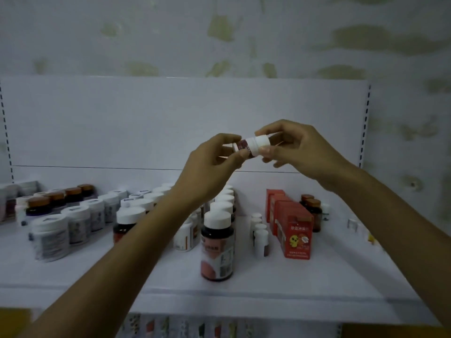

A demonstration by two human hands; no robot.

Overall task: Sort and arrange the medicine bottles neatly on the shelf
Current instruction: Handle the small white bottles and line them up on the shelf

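Both hands (214, 157) (292, 147) around small bottle (251, 146)

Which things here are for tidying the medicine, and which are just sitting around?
For the job:
- small bottle, held sideways by left hand and right hand
- dark bottle, front of a row
- grey-label jars
- little white bottles
- shelf

Just there:
- red boxes
- stained wall
- lower-shelf packets
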